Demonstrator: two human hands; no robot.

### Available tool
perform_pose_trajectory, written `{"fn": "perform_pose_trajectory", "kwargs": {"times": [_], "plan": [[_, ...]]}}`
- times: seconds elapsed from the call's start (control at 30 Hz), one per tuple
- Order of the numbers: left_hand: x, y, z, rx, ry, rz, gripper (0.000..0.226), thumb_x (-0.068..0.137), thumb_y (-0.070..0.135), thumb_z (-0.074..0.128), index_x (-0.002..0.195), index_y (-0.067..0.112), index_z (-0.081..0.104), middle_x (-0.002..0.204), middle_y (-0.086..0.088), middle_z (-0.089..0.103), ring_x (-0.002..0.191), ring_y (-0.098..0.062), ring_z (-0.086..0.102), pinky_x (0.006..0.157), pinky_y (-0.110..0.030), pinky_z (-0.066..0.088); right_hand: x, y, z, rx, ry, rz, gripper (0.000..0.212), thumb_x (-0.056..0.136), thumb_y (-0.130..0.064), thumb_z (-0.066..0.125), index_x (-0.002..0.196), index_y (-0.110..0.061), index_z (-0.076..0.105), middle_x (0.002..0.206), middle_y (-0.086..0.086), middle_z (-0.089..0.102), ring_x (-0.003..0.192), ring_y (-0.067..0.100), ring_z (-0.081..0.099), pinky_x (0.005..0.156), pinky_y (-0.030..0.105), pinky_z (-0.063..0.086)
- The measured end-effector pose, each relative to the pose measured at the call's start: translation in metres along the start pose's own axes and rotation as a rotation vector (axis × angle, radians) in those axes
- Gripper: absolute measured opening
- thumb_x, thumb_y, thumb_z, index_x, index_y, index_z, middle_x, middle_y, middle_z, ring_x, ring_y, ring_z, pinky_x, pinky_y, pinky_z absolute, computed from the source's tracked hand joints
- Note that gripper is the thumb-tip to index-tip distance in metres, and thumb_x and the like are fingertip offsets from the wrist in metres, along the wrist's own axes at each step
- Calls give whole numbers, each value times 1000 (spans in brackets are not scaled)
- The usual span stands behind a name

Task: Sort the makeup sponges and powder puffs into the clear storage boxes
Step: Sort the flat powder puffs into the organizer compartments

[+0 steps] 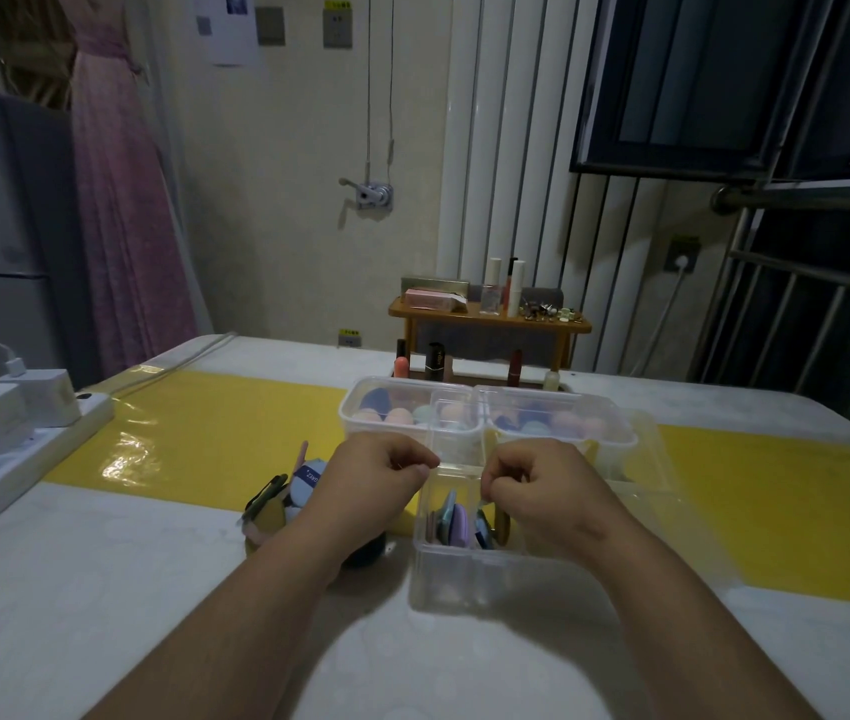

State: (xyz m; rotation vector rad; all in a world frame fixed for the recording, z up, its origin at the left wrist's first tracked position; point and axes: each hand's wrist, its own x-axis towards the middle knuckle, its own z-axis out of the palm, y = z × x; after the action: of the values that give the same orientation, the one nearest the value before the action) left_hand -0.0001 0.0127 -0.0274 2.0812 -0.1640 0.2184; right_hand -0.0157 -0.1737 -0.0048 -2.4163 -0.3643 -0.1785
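Both hands are observed over the white table (pixel 101 589), fingers curled and thumbs pressed to forefingers. An upright clear plastic piece (pixel 456 433) is pinched at its lower corners by the left hand (pixel 376 478) and the right hand (pixel 542 488). Whether it is a lid or a divider cannot be told.

The near clear storage box (pixel 464 574) is found directly beneath the hands. Flat powder puffs (pixel 456 519) in teal, lilac, pink and blue are stood on edge inside it.

At 12 o'clock of the hands, two further clear boxes are set side by side on the yellow mat (pixel 215 433). Rounded makeup sponges (pixel 399 417) are held in the left box (pixel 360 426), and more are seen in the right box (pixel 620 439).

At 9 o'clock of the left hand, a loose heap of unsorted puffs (pixel 303 480) is recorded on the table.

At 9 o'clock of the table, a power strip (pixel 23 454) with chargers is noted.
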Motion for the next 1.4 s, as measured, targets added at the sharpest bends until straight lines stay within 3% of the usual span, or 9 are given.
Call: {"fn": "perform_pose_trajectory", "kwargs": {"times": [0.33, 0.43, 0.57, 0.63, 0.73, 0.83, 0.9, 1.13, 1.4], "plan": [[-3, 3, -2, -8, -12, -1, 19, 92, 12, 62, 97, 23, 76, 91, 19, 69, 87, 2, 60, 83, -23, 50, 0, 0, 1, -74, -57, 4, 18, 82, -13, 60, 79, -29, 68, 79, -9, 65, 77, 9, 60, 74, 34, 56], [-3, 2, -1, 55, 7, 33, 18, 92, 13, 63, 97, 23, 77, 89, 19, 68, 88, 0, 61, 78, -15, 46, 0, 1, 2, -92, -34, 10, 19, 82, -13, 63, 83, -31, 59, 79, -7, 61, 74, 10, 58, 64, 28, 52], [-2, 1, -1, 257, 70, 136, 18, 91, 16, 63, 100, 21, 77, 94, 12, 71, 88, -1, 59, 70, -4, 36, -1, 2, 2, -100, -45, 19, 16, 84, -14, 63, 76, -28, 67, 77, -9, 67, 71, 5, 62, 65, 22, 55], [-1, 1, -3, 328, 119, 149, 22, 91, 13, 61, 102, 24, 77, 100, 10, 72, 94, -5, 59, 76, -10, 41, 0, 1, 2, -110, -45, 25, 17, 84, -15, 61, 79, -28, 69, 80, -11, 67, 75, 4, 62, 69, 24, 55], [2, -3, -11, 328, 193, 62, 37, 81, 3, 58, 100, 30, 76, 99, 4, 71, 90, -18, 64, 80, -39, 56, 1, 2, 4, -174, -54, 46, 20, 83, -13, 59, 86, -31, 69, 88, -13, 65, 82, 5, 59, 75, 29, 56], [4, -8, -23, 266, 193, -47, 52, 58, 4, 54, 89, 40, 74, 94, 1, 70, 78, -27, 69, 67, -43, 61, 2, 3, 4, -173, -45, 48, 21, 84, -11, 60, 85, -30, 70, 88, -13, 65, 82, 6, 59, 76, 31, 57], [8, -10, -25, 310, 192, -82, 48, 50, 13, 54, 80, 47, 70, 92, 5, 71, 82, -26, 69, 76, -43, 58, 2, 4, 4, -114, -30, 42, 21, 86, -11, 61, 82, -30, 69, 87, -12, 65, 81, 5, 59, 71, 24, 54], [6, -5, -28, 630, 209, -84, 32, 75, 19, 74, 101, 36, 75, 108, 7, 69, 109, -21, 54, 95, -36, 43, 4, 7, 3, -2, 91, -39, 24, 85, -11, 59, 77, -34, 62, 84, -12, 61, 79, 7, 58, 70, 26, 51], [11, -15, -27, 724, 289, -24, 26, 85, 34, 67, 111, 37, 67, 108, 7, 66, 105, -21, 52, 84, -35, 41, 4, 9, 4, 8, 88, -47, 21, 87, -13, 58, 87, -32, 66, 87, -13, 62, 78, 7, 57, 70, 26, 50]]}}
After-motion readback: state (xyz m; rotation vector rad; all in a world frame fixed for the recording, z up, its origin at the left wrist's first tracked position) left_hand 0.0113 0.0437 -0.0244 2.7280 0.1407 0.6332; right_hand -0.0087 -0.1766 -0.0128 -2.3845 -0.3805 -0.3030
